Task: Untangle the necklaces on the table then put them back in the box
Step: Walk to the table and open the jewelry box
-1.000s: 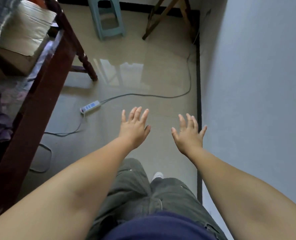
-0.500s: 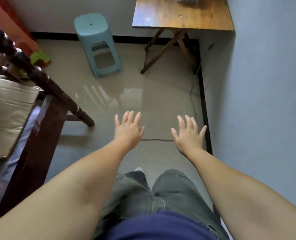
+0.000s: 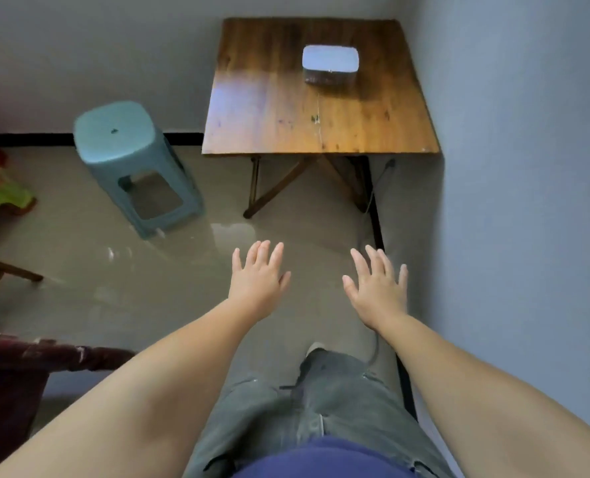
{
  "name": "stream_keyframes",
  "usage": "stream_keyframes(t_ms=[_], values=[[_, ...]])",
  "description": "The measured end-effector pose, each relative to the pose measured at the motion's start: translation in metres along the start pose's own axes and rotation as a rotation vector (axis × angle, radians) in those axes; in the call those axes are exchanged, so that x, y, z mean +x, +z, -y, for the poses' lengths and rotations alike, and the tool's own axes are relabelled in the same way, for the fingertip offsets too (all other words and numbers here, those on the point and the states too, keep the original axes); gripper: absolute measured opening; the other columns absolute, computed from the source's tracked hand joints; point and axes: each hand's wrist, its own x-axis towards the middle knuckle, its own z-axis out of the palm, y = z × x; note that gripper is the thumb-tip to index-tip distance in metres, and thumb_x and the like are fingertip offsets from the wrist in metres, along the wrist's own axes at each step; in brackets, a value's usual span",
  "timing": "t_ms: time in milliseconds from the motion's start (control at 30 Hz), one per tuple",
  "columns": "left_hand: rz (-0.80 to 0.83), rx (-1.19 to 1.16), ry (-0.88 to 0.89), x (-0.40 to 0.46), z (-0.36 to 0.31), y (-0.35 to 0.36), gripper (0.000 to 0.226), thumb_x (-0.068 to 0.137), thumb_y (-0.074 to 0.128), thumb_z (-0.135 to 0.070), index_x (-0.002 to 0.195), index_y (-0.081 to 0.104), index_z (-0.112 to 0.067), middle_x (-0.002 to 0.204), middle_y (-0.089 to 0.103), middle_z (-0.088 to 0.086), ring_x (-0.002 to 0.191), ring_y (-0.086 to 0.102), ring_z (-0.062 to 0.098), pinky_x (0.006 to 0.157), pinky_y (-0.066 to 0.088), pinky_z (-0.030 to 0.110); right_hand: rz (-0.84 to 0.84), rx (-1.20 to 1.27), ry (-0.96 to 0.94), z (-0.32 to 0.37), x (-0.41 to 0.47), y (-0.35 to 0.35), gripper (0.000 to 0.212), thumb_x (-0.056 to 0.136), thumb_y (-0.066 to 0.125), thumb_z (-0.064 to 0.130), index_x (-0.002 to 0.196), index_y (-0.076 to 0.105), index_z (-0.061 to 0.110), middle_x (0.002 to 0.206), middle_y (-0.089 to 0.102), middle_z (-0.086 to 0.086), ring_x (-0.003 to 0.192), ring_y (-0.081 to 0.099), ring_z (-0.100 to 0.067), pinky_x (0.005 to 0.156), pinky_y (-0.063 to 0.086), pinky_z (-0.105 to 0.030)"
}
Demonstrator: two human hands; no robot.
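Ahead, a wooden folding table (image 3: 273, 108) stands in the corner against the grey walls. On its far right part sits a closed pale box (image 3: 330, 63) with rounded corners. From the box's near side a thin chain, one of the necklaces (image 3: 317, 112), trails straight toward the table's near edge; it has a small knot or pendant partway along, too fine to make out, and I cannot tell how many strands lie there.

Both arms are stretched forward over the glossy floor, well short of the table. The left hand (image 3: 257, 281) is flat, palm down, fingers straight and slightly fanned, holding nothing. The right hand (image 3: 378, 288) is likewise spread wide and empty, close to the right wall. The two hands hang side by side, apart from each other.

A teal plastic stool (image 3: 128, 150) stands on the floor to the left of the table. Below the arms show grey-green trousers and a dark blue shirt.
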Motion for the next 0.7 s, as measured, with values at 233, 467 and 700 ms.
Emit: stream_keyframes(t_ms=[233, 467, 700], values=[[0.006, -0.046, -0.057, 0.145, 0.004, -0.041, 0.059, 0.096, 0.026, -0.045, 0.147, 0.009, -0.022, 0.155, 0.019, 0.008, 0.143, 0.009, 0.023, 0.114, 0.001, 0.053, 0.031, 0.042, -0.047, -0.011, 0.155, -0.050, 0.055, 0.097, 0.029, 0.043, 0.148, 0.017, 0.026, 0.159, 0.012, -0.005, 0.145, 0.006, -0.022, 0.115, 0.012, -0.047], [-0.005, -0.101, -0.053, 0.327, 0.029, -0.074, 0.057, 0.096, 0.027, -0.046, 0.146, 0.011, -0.022, 0.154, 0.021, 0.008, 0.142, 0.012, 0.024, 0.114, 0.006, 0.052, 0.027, 0.023, -0.036, 0.001, 0.333, -0.080, 0.054, 0.098, 0.029, 0.043, 0.148, 0.018, 0.023, 0.158, 0.015, -0.007, 0.145, 0.009, -0.024, 0.115, 0.017, -0.047], [0.007, -0.199, -0.060, 0.498, 0.031, -0.134, 0.056, 0.096, 0.029, -0.042, 0.145, 0.016, -0.018, 0.152, 0.027, 0.010, 0.140, 0.019, 0.027, 0.115, 0.011, 0.052, 0.023, 0.045, 0.009, 0.015, 0.496, -0.126, 0.056, 0.097, 0.037, 0.041, 0.147, 0.019, 0.023, 0.158, 0.018, -0.008, 0.145, 0.014, -0.027, 0.115, 0.016, -0.047]])
